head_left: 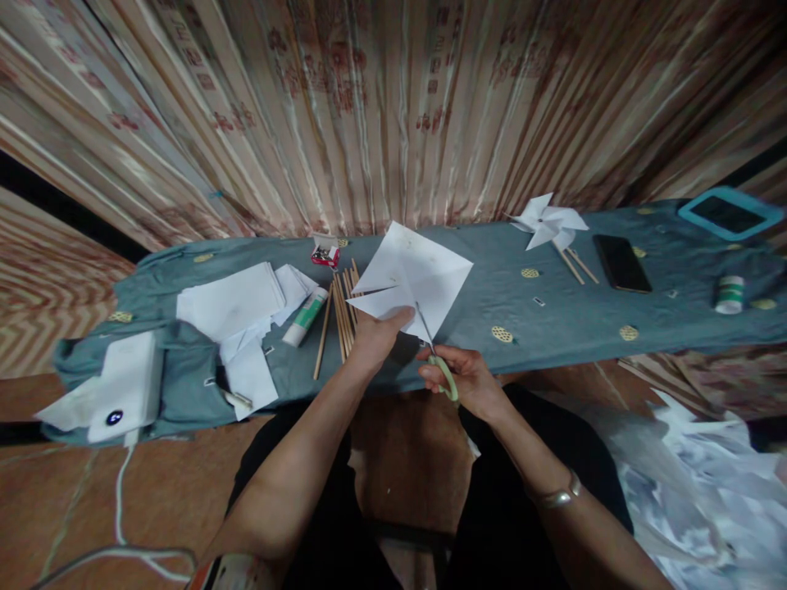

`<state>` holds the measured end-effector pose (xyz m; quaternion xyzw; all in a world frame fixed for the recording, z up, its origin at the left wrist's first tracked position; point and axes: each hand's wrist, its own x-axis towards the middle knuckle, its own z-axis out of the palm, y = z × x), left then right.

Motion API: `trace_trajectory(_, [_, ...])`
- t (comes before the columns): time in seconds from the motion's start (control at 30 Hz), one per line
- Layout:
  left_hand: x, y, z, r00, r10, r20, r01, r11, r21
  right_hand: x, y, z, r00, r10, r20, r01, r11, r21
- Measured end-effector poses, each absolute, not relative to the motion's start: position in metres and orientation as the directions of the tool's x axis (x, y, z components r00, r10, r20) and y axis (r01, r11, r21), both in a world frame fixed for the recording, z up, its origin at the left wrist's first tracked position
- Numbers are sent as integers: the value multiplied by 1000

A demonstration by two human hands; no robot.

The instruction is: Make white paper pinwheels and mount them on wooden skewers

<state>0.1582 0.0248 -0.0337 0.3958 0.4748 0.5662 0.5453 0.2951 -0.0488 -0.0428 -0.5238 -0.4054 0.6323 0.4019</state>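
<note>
A square of white paper (430,270) is held turned like a diamond above the cloth, with a slit running in from its left corner. My left hand (376,334) pinches the paper near its lower left edge, thumb on top. Green-handled scissors (448,378) are gripped in my right hand (464,377), fingers through the handles. Their blades lie at the paper's bottom corner, pointing up toward its middle. Just left of the paper are several thin wooden sticks (343,315) and a glue stick (306,316).
White paper sheets (230,299) and a white power bank (126,385) with a cable lie left. A small red box (325,252) sits behind the sticks. Rightward are a paper pinwheel (547,221), a phone (622,262), another glue stick (730,295) and a blue-framed tablet (730,213). Paper scraps (707,483) fill a bag lower right.
</note>
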Motion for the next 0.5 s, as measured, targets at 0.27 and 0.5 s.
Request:
trace_trajectory(0.27, [160,22,-36,-81,994,-69,-236,48,970,295,-48,-40,-107,929,-355,-86,-365,-927])
trace_trajectory(0.5, [161,18,-34,-20,990,-141,-289,130,949,297,-48,-40,-108,941,-319,-105,-330,-938])
